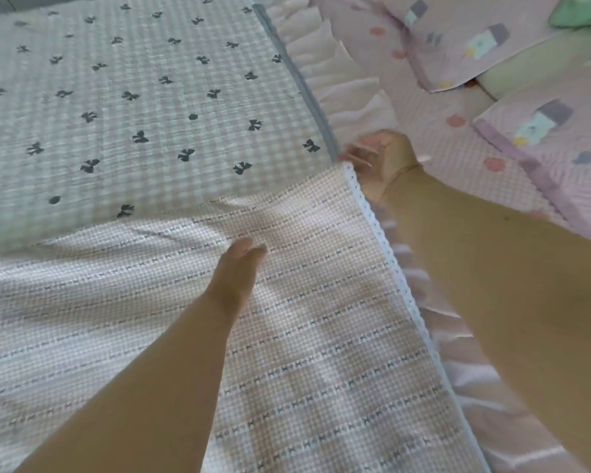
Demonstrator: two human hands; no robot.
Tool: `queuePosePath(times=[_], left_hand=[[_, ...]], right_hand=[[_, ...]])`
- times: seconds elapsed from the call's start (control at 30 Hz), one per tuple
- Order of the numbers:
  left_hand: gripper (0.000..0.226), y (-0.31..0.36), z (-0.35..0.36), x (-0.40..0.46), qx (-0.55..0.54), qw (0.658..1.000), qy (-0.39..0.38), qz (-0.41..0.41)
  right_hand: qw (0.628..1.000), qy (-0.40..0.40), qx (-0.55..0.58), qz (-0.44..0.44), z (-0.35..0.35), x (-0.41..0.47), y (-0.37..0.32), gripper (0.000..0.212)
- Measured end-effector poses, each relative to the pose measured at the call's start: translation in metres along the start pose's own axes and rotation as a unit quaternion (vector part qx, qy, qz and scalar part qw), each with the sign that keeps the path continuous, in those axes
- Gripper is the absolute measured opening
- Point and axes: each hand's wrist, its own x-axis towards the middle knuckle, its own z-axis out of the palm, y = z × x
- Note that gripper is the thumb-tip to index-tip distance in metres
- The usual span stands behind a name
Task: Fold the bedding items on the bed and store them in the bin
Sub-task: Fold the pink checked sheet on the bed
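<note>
Both forearms run out of the bottom of the view, and the quilt [171, 107] is cut off at the left and top, so its full spread cannot be seen. The right hand [381, 165] is blurred at the quilt's folded corner; its fingers look spread and fairly straight, touching the corner rather than clamping it — the blur keeps this uncertain. The left hand [239, 264] lies flat on the folded-over flap [287, 319], fingers straight and together, holding nothing.

The flap shows a small pink check with rows of tiny bows; beyond its edge lies the bow-printed face of the same quilt. A white trim [382, 254] runs diagonally along the flap's right side, with a pink ruffle [342, 80] fringing the quilt past it, partly under the right forearm. The quilt lies flat on the bed.

Right of the ruffle is a strip of pink sheet [458, 158]. Farther right lie two pink pillows [464, 42] — one overlapping a pale bolster [543, 66]. A green thing [587, 11] sits cut off in the top right corner.
</note>
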Motion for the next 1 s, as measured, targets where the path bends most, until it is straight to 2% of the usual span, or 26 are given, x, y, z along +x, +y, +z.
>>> queuePosePath(times=[0.07, 0.1, 0.13, 0.2, 0.23, 0.27, 0.3, 0.33, 0.37, 0.4, 0.43, 0.5, 0.57, 0.6, 0.67, 0.73, 0.87, 0.93, 1.0], left_hand=[[0.048, -0.003, 0.003, 0.001, 0.009, 1.0, -0.007, 0.003], [0.049, -0.006, 0.004, 0.003, 0.014, 1.0, -0.012, 0.006], [0.05, -0.007, 0.004, 0.004, 0.025, 1.0, -0.011, 0.011], [0.059, -0.009, 0.004, 0.01, 0.059, 0.998, -0.009, 0.018], [0.064, -0.009, 0.004, 0.013, 0.078, 0.997, -0.008, 0.022], [0.064, -0.01, 0.006, 0.016, 0.098, 0.995, -0.001, 0.028], [0.06, -0.009, 0.008, 0.017, 0.12, 0.992, 0.013, 0.039], [0.056, -0.01, 0.01, 0.019, 0.148, 0.987, 0.034, 0.053], [0.056, -0.011, 0.011, 0.018, 0.186, 0.978, 0.063, 0.065], [0.058, -0.013, 0.011, 0.017, 0.232, 0.966, 0.085, 0.072], [0.062, -0.016, 0.009, 0.017, 0.283, 0.952, 0.093, 0.069], [0.069, -0.027, 0.002, 0.023, 0.375, 0.924, 0.066, 0.046], [0.074, -0.036, -0.004, 0.029, 0.415, 0.909, 0.019, 0.017], [0.074, -0.037, -0.005, 0.032, 0.414, 0.91, 0.002, 0.008], [0.071, -0.034, -0.005, 0.038, 0.395, 0.918, -0.019, 0.001], [0.067, -0.03, -0.007, 0.044, 0.371, 0.928, -0.04, -0.003], [0.064, -0.039, -0.019, 0.041, 0.33, 0.942, -0.066, 0.02], [0.065, -0.046, -0.018, 0.029, 0.352, 0.933, -0.068, 0.036], [0.063, -0.055, -0.014, 0.009, 0.37, 0.925, -0.074, 0.049]], right_hand=[[0.992, 0.066, -0.104, -0.014, -0.004, 0.006, 0.014, 0.014], [0.974, 0.102, -0.194, -0.05, -0.007, 0.011, 0.02, 0.013], [0.94, 0.134, -0.294, -0.111, -0.011, 0.015, 0.026, 0.01], [0.834, 0.176, -0.454, -0.26, -0.021, 0.014, 0.043, 0.008], [0.785, 0.135, -0.51, -0.324, -0.024, 0.005, 0.056, 0.011], [0.746, 0.046, -0.557, -0.362, -0.024, -0.008, 0.071, 0.017], [0.694, -0.08, -0.614, -0.367, -0.024, -0.018, 0.087, 0.027], [0.61, -0.205, -0.686, -0.341, -0.025, -0.027, 0.103, 0.038], [0.503, -0.287, -0.756, -0.305, -0.028, -0.028, 0.117, 0.048], [0.424, -0.304, -0.806, -0.278, -0.032, -0.019, 0.121, 0.055], [0.402, -0.265, -0.843, -0.238, -0.036, -0.004, 0.116, 0.06], [0.426, -0.125, -0.887, -0.13, -0.038, 0.024, 0.093, 0.066], [0.415, -0.042, -0.904, -0.095, -0.036, 0.036, 0.077, 0.069], [0.393, -0.048, -0.91, -0.126, -0.033, 0.032, 0.08, 0.071], [0.359, -0.142, -0.895, -0.224, -0.03, 0.009, 0.105, 0.071], [0.335, -0.218, -0.885, -0.238, -0.041, -0.006, 0.13, 0.069], [0.404, -0.127, -0.9, -0.097, -0.039, 0.001, 0.135, 0.067], [0.422, -0.102, -0.897, -0.081, -0.024, -0.009, 0.144, 0.07], [0.444, -0.112, -0.883, -0.103, -0.022, -0.037, 0.161, 0.074]])
